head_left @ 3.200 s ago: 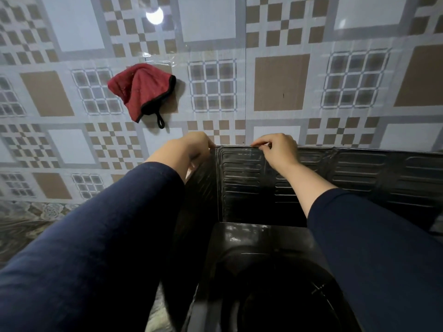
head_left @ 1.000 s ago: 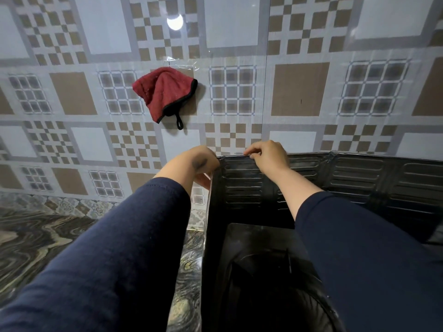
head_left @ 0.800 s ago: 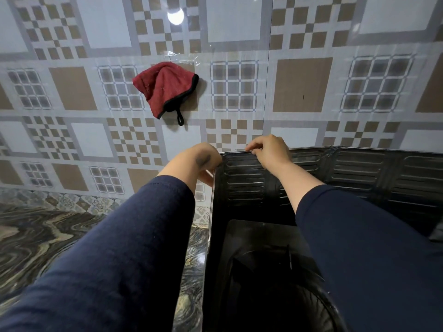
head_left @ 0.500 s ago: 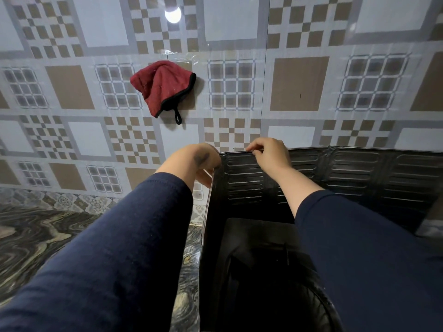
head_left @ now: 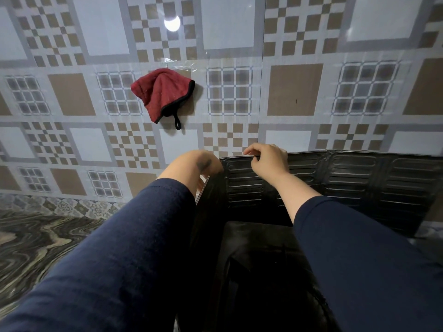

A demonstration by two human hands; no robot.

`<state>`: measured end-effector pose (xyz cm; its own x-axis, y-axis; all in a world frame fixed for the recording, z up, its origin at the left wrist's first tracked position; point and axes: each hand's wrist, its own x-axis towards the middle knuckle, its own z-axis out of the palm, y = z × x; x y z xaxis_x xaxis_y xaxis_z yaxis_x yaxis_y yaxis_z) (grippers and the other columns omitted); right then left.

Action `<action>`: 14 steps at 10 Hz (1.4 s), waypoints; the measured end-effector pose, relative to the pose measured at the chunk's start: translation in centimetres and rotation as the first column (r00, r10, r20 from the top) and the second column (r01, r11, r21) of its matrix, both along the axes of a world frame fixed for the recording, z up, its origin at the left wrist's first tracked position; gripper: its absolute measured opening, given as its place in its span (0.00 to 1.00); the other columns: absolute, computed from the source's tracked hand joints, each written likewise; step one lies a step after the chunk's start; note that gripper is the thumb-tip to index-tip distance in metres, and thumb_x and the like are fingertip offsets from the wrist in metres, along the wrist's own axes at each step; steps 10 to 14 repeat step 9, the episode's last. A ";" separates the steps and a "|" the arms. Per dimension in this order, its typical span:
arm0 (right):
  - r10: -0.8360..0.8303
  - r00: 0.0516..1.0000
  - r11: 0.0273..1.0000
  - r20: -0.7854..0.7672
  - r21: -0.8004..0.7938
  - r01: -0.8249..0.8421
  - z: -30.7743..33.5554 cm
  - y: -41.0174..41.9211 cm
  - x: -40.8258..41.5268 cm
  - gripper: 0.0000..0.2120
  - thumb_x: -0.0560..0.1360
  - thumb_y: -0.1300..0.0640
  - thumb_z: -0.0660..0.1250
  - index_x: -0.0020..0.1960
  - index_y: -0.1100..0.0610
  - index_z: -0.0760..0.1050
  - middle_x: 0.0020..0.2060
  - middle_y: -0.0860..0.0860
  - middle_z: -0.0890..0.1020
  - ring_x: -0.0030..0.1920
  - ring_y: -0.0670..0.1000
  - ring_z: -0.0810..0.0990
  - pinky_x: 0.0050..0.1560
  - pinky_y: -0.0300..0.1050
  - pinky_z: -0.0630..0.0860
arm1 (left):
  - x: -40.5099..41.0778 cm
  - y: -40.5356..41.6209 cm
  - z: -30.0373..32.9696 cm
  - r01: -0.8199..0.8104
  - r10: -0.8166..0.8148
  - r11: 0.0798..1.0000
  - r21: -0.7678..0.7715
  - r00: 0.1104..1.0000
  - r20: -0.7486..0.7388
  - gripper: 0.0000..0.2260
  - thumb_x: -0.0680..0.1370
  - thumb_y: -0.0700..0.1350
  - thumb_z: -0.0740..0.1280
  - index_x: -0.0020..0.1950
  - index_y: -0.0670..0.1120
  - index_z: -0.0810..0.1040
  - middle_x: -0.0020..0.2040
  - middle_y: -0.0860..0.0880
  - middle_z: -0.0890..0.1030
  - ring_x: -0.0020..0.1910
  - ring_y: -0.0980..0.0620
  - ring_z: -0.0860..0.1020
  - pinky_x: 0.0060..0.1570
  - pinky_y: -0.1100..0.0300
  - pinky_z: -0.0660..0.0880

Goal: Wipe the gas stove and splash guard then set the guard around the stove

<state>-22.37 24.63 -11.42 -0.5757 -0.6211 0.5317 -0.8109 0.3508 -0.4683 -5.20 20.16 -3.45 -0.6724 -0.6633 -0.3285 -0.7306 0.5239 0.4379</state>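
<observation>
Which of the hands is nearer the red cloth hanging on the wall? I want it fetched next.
The left hand, below the red cloth at the splash guard's left corner. The right hand grips the guard's top edge, further right.

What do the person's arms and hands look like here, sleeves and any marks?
Both arms wear plain dark navy long sleeves, pushed up so the forearms are bare. The left hand has a dark smudge-like mark near the wrist. The right hand is bare; no rings, watch or gloves show.

black ribbed splash guard (head_left: pixel 354 178) upright around black gas stove (head_left: pixel 261 238), against tiled wall
</observation>
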 end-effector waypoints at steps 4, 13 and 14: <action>0.027 1.000 0.998 0.012 0.059 -0.027 0.6 0.4 0.9 0.18 0.73 0.63 0.61 0.57 0.46 0.77 0.53 0.48 0.82 0.58 0.53 0.74 0.68 0.53 0.60 | -0.5 0.8 0.3 0.099 -0.080 0.978 -0.184 0.991 0.106 0.18 0.84 0.42 0.51 0.72 0.36 0.65 0.72 0.39 0.68 0.71 0.44 0.67 0.65 0.58 0.65; -0.009 0.999 0.908 -0.045 0.418 0.027 3.1 5.8 3.1 0.28 0.75 0.49 0.66 0.73 0.44 0.63 0.74 0.51 0.64 0.75 0.56 0.55 0.74 0.64 0.42 | -0.7 1.3 -1.3 0.138 -0.227 0.906 -0.399 0.956 -0.187 0.24 0.80 0.50 0.62 0.75 0.48 0.63 0.71 0.44 0.70 0.68 0.45 0.70 0.64 0.53 0.67; -0.009 0.999 0.908 -0.045 0.418 0.027 3.1 5.8 3.1 0.28 0.75 0.49 0.66 0.73 0.44 0.63 0.74 0.51 0.64 0.75 0.56 0.55 0.74 0.64 0.42 | -0.7 1.3 -1.3 0.138 -0.227 0.906 -0.399 0.956 -0.187 0.24 0.80 0.50 0.62 0.75 0.48 0.63 0.71 0.44 0.70 0.68 0.45 0.70 0.64 0.53 0.67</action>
